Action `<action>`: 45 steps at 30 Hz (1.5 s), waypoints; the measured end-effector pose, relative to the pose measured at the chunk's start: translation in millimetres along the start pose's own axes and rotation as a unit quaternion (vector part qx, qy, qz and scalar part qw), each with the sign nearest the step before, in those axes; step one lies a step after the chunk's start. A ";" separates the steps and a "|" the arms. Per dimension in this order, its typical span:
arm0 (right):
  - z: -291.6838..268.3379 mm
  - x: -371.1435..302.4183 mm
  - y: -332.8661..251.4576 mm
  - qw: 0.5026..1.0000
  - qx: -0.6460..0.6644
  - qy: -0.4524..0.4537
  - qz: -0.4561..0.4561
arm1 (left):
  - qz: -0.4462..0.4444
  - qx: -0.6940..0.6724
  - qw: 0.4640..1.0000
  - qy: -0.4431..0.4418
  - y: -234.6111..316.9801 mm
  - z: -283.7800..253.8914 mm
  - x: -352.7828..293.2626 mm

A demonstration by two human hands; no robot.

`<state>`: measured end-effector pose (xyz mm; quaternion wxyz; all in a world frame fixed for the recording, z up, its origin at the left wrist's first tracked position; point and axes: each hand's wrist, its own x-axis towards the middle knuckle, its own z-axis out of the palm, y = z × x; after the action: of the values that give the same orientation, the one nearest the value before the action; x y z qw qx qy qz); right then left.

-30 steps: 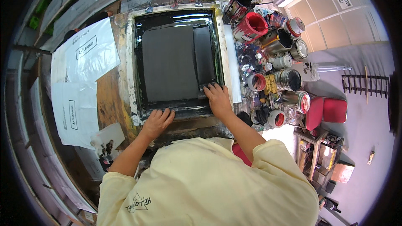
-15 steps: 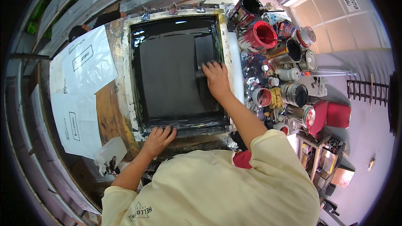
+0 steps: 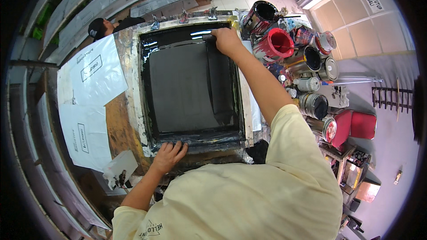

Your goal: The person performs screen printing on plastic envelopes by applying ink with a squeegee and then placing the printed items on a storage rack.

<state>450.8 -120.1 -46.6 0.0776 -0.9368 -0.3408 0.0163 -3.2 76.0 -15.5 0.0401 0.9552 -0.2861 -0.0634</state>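
Observation:
A screen printing frame point(image 3: 137, 80) with a pale, ink-stained rim lies on the table before me. Its dark mesh point(image 3: 180, 86) is coated in black, with wet shiny ink along the far end. At the far right corner of the mesh my right hand point(image 3: 226, 41) is closed around a dark squeegee point(image 3: 208, 38), mostly hidden under the fingers. My left hand point(image 3: 170, 156) lies on the frame's near edge, fingers spread and holding nothing. Small metal clamps point(image 3: 183, 17) stand along the far rim.
White plastic bags point(image 3: 95, 71) cover the table's left side. Ink cans crowd the right, among them a red bucket point(image 3: 279, 43) and an open black-ink can point(image 3: 263, 12). An ink-smeared white container point(image 3: 120, 166) stands near left. Another person point(image 3: 101, 28) is beyond the table.
My right hand has slid away from me with the squeegee, from mid-mesh to the far end. My left hand has stayed on the near edge. The other person's head has come into view.

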 end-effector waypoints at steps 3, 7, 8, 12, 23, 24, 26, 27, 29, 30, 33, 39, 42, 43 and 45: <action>3.4 -7.7 -1.7 1.000 -0.006 -0.003 -0.009 | 0.001 -0.004 1.000 0.000 0.1 -5.8 0.8; 4.8 -15.5 -7.7 0.999 0.003 0.032 -0.017 | -0.007 -0.023 1.000 -0.011 2.6 -16.9 0.3; 8.3 -20.3 -5.9 0.999 0.001 0.032 -0.020 | -0.003 -0.020 1.000 -0.008 2.3 -19.1 1.5; -18.3 -31.9 -1.1 0.995 0.086 0.033 0.049 | 0.000 0.001 1.000 -0.005 1.6 -21.3 -0.4; -74.9 -271.7 -99.0 0.988 0.146 0.028 0.034 | -0.004 -0.003 0.999 0.036 10.2 -30.8 -2.8; -82.1 -289.9 -117.1 0.990 0.135 0.011 0.039 | -0.006 -0.002 0.999 0.036 11.7 -32.8 -2.3; -78.1 -317.7 -140.3 0.989 0.130 0.045 0.051 | -0.006 0.002 0.999 0.040 12.3 -35.6 -3.1; -75.2 -327.6 -148.4 0.988 0.127 0.061 0.056 | -0.006 0.004 0.999 0.045 11.8 -33.0 -4.0; -67.5 -341.0 -158.9 0.990 0.108 0.086 0.032 | -0.004 0.000 0.999 0.049 11.8 -38.7 -4.1; -61.7 -344.0 -164.5 0.991 0.096 0.093 0.026 | -0.005 -0.005 0.999 0.049 11.8 -41.6 -3.5; -61.4 -344.4 -183.9 0.993 0.048 0.105 0.021 | -0.010 -0.017 0.998 0.056 13.6 -53.6 -3.4; -88.1 -333.6 -209.3 0.991 0.013 0.131 0.009 | -0.012 -0.033 0.997 0.064 13.3 -79.9 -5.8; -93.6 -327.5 -220.2 0.991 0.009 0.133 0.009 | -0.013 -0.035 0.997 0.062 14.5 -93.6 -6.1; -94.2 -324.8 -223.5 0.992 0.009 0.124 0.011 | -0.011 -0.032 0.997 0.064 14.7 -97.8 -5.8; -95.9 -320.6 -230.4 0.994 0.007 0.108 0.015 | -0.007 -0.031 0.997 0.070 14.7 -102.6 -7.2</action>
<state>66.3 -164.4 77.0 0.1201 -0.9376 -0.3160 -0.0813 -2.4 71.9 88.3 0.0894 0.9577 -0.2734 -0.0057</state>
